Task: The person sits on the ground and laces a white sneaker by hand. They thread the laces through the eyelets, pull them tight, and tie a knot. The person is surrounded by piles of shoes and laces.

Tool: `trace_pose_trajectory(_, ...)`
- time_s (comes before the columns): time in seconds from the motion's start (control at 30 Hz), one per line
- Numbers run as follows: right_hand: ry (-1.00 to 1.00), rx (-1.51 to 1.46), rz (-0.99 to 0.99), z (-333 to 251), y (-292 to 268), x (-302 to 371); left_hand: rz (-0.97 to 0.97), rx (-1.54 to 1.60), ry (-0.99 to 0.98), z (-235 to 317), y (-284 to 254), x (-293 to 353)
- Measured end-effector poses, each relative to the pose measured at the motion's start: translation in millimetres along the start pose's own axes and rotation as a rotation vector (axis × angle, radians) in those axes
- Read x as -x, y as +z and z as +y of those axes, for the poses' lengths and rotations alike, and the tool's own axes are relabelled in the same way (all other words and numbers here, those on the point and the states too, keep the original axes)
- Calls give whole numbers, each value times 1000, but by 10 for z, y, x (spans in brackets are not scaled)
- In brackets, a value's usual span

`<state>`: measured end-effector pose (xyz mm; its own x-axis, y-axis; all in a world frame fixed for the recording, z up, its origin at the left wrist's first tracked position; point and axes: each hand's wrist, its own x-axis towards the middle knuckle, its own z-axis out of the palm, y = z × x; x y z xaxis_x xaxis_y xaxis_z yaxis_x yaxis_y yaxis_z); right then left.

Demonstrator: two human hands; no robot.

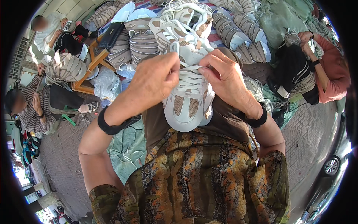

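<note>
A white and tan sneaker [183, 116] rests on my lap with its toe pointing at me. White shoelaces [190, 81] cross its tongue in several rows. My left hand [158, 76] is closed at the upper left of the lacing, its fingertips pinched at a lace. On the opposite side my right hand [225, 74] pinches a lace between thumb and forefinger, close to the top eyelets. The lace ends inside my fingers are hidden. Just beyond this shoe lie more sneakers [167, 33] of the same kind with loose white laces.
Rows of stacked tan shoe uppers [140, 41] lie beyond my knees. A wooden stool frame [91, 69] and a clear plastic bag [105, 85] stand left. People with shoe pieces sit at left and right, one in a pink top [333, 71]. A car [328, 168] is at far right.
</note>
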<state>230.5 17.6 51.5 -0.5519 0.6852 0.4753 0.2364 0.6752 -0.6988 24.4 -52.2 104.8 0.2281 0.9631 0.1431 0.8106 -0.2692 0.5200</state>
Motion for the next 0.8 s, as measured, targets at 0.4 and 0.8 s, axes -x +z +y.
trace_pose_trajectory(0.4, 433, -656, -73, 107, -200, 43, -183, 155, -30, -38, -232, -108)
trace_pose_trajectory(0.8, 490, -678, 368, 545, -1571, 1054, -117, 189, 64, 4, -149, 92)
